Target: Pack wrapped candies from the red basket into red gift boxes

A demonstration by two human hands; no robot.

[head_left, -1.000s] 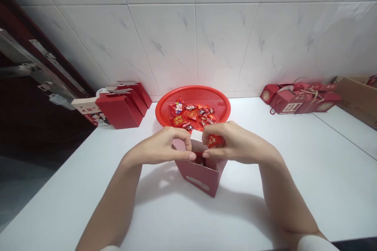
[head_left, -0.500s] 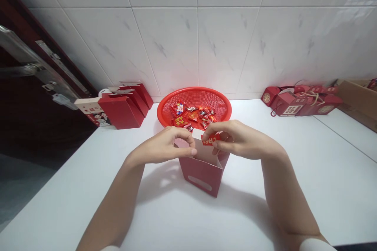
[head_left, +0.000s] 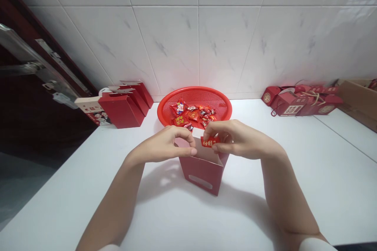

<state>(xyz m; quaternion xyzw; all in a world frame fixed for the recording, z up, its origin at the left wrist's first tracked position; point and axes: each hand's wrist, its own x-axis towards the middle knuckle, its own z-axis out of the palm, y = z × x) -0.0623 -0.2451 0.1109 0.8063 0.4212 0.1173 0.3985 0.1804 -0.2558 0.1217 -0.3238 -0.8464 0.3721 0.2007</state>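
In front of me a red paper gift box (head_left: 196, 168) stands upright on the white table, its top open and a pale oval label on its front. My left hand (head_left: 165, 145) is closed around its upper left edge, thumb over the front rim and fingers bent inward. Between thumb and fingers of my right hand (head_left: 243, 139) is a red wrapped candy (head_left: 208, 142) with pale lettering, held at the box's mouth. Just behind sits a red plastic basket (head_left: 165, 104) with several red candy packets (head_left: 193, 115) in it.
Several red paper boxes (head_left: 120, 111) stand at the back left beside a printed white one (head_left: 92, 106). Closed red boxes with cord handles (head_left: 290, 104) and a brown carton (head_left: 357, 100) are at the back right. A tiled wall (head_left: 176, 47) bounds the table; a dark door (head_left: 29, 113) is left.
The candy in my right hand has dipped and tilted slightly at the box's mouth. My left hand and the box have hardly moved.
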